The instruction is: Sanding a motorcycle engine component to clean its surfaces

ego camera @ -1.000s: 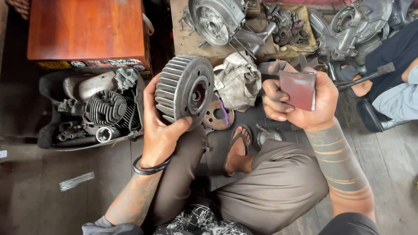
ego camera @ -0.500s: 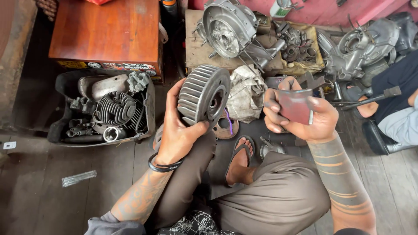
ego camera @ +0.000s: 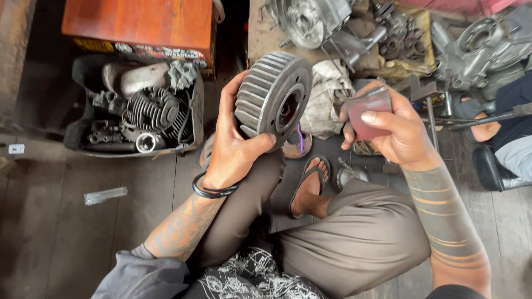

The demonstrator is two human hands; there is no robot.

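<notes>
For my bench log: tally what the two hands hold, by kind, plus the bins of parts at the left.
Finned round metal drum, in the left hand: 1
Folded reddish sanding sheet, in the right hand: 1
Black tray of engine parts on the floor at the left: 1
Total: 3
</notes>
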